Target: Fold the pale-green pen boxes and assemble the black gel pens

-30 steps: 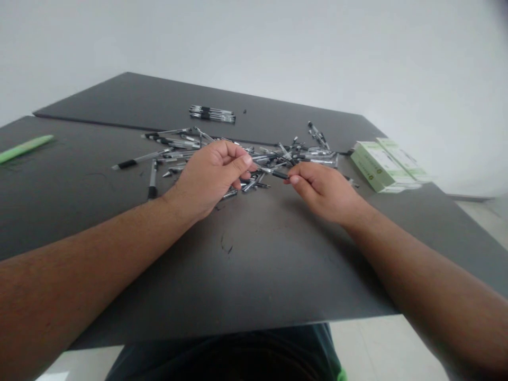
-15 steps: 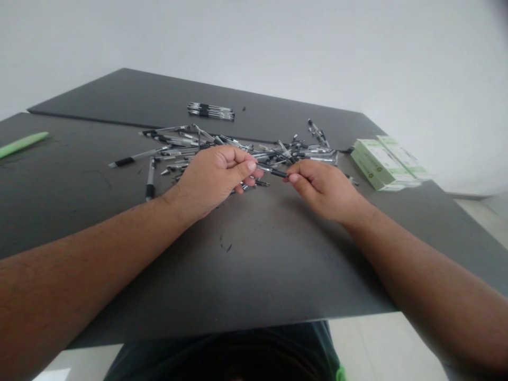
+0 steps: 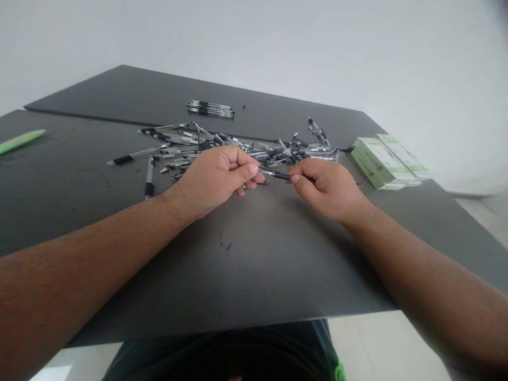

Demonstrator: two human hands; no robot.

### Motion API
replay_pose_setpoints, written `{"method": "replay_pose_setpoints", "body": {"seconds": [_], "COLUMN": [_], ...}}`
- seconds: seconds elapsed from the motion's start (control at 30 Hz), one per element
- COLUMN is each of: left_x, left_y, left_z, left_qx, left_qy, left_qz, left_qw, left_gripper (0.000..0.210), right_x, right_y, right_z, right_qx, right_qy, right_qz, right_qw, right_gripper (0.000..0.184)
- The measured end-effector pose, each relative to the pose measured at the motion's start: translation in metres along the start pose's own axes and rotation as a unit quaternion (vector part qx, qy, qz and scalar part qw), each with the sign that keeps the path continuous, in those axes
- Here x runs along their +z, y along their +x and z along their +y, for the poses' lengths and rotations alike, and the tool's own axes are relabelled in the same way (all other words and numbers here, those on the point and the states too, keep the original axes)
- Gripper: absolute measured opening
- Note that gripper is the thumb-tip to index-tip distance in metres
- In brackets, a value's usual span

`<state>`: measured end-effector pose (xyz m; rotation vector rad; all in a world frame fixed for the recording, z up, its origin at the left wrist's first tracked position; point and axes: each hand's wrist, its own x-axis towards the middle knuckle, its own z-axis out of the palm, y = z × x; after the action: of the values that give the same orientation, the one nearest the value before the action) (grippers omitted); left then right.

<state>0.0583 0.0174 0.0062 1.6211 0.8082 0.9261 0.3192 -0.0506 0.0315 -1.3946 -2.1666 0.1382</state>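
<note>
Between my two hands a pen (image 3: 275, 173) with a black grip is held roughly level above the table. My left hand (image 3: 224, 177) pinches its left end between thumb and forefinger. The thumb and forefinger of my right hand (image 3: 327, 188) are closed on its black right end, and the very tip is hidden by the fingers. Just beyond the hands lies a loose heap of pens (image 3: 178, 151), clear-barrelled with black grips. My left hand hides part of this heap.
A neat row of pens (image 3: 210, 109) lies at the back of the dark table (image 3: 254, 264), beside a tiny black piece (image 3: 243, 106). Green-and-white boxes (image 3: 387, 164) stand at the right. A light green long object (image 3: 21, 141) lies at the far left.
Both hands keep their hold on the pen, with only a very slight shift to the right. The heap looks unchanged.
</note>
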Motion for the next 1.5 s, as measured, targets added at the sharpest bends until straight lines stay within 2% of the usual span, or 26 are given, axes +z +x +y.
{"method": "replay_pose_setpoints", "body": {"seconds": [0.67, 1.03, 1.17, 1.23, 1.33, 1.5], "left_x": [0.001, 0.0, -0.001, -0.002, -0.002, 0.001], "left_y": [-0.002, -0.001, -0.002, -0.004, -0.007, -0.012], "left_z": [0.001, 0.003, 0.004, 0.005, 0.006, 0.003], "left_qx": [0.01, 0.017, 0.018, 0.044, 0.122, 0.216], "left_qy": [0.014, 0.035, 0.073, 0.121, 0.208, 0.274], "left_qz": [-0.01, -0.014, -0.002, 0.016, 0.029, -0.05], "left_qw": [1.0, 0.999, 0.997, 0.992, 0.97, 0.936], "left_gripper": [0.01, 0.012, 0.011, 0.009, 0.009, 0.014], "right_x": [-0.001, -0.001, 0.0, 0.0, 0.0, -0.002], "right_y": [-0.001, -0.002, 0.0, 0.0, 0.0, 0.002], "right_z": [-0.009, -0.006, -0.002, 0.004, 0.017, 0.037], "right_qx": [0.019, 0.014, 0.019, 0.038, 0.078, 0.131], "right_qy": [-0.01, -0.009, -0.003, -0.003, -0.013, -0.059], "right_qz": [0.016, 0.004, 0.01, 0.022, 0.045, 0.082], "right_qw": [1.0, 1.0, 1.0, 0.999, 0.996, 0.986], "right_gripper": [0.02, 0.02, 0.02, 0.019, 0.018, 0.017]}}
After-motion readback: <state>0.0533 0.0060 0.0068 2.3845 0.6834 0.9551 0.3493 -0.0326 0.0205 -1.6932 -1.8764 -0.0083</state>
